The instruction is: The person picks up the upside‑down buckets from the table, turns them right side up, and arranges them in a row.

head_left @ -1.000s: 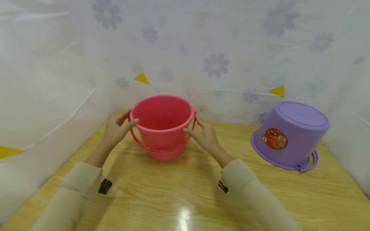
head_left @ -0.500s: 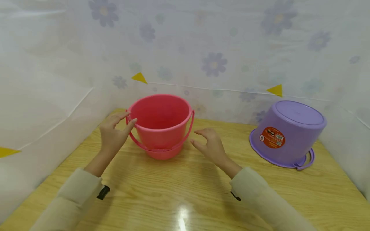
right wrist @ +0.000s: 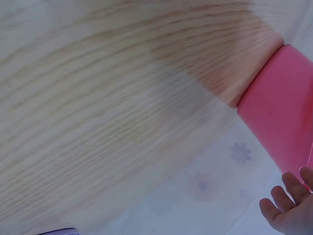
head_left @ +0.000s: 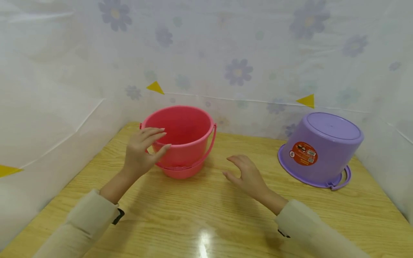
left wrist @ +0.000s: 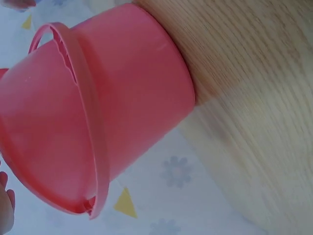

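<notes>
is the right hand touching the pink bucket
No, in the head view the right hand is apart from the pink bucket, with tabletop showing between them.

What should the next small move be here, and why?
Probably shift the right hand toward the purple bucket: that hand holds nothing, the pink bucket already stands upright on the table, and the purple bucket sits upside down, so it may be the one to turn over.

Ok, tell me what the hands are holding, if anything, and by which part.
Nothing is held: the left hand hovers before the pink bucket, and the right hand hovers above the table, gripping nothing.
</notes>
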The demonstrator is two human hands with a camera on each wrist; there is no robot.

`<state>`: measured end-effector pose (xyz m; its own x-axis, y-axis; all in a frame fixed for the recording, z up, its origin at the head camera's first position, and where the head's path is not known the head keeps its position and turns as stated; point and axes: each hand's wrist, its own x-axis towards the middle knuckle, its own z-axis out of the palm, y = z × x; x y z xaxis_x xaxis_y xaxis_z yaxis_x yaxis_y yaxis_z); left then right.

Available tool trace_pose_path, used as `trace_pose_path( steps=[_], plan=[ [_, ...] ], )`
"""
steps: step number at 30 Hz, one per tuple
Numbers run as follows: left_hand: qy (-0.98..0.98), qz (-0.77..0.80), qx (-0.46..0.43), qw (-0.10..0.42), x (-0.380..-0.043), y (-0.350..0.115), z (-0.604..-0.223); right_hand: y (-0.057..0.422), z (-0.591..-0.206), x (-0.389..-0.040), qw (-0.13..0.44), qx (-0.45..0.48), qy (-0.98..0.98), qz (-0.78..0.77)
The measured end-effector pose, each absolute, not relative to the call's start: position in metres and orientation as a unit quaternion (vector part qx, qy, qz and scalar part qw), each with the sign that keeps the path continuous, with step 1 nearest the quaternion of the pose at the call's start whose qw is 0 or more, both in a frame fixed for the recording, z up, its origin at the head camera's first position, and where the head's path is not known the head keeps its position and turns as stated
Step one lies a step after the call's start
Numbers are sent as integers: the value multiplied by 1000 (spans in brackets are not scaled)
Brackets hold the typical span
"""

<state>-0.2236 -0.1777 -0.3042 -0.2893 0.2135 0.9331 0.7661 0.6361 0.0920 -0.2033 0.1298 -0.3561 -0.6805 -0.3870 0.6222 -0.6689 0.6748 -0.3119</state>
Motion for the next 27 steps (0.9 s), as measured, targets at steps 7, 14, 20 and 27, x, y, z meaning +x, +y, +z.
trace_pose_path(
  steps=[7, 14, 20, 27],
  plan=[
    [-749, -223, -382, 493, -218, -164, -307, 157, -364, -190, 272, 303, -885, 228],
    [-734, -213, -448, 464, -212, -148, -309, 180, -369, -178, 268, 305, -894, 191],
    [-719, -202, -492, 447, -206, -132, -314, 195, -371, -166, 250, 292, -908, 168],
    [-720, -172, -531, 412, -202, -119, -330, 211, -377, -153, 225, 267, -926, 142]
  ],
)
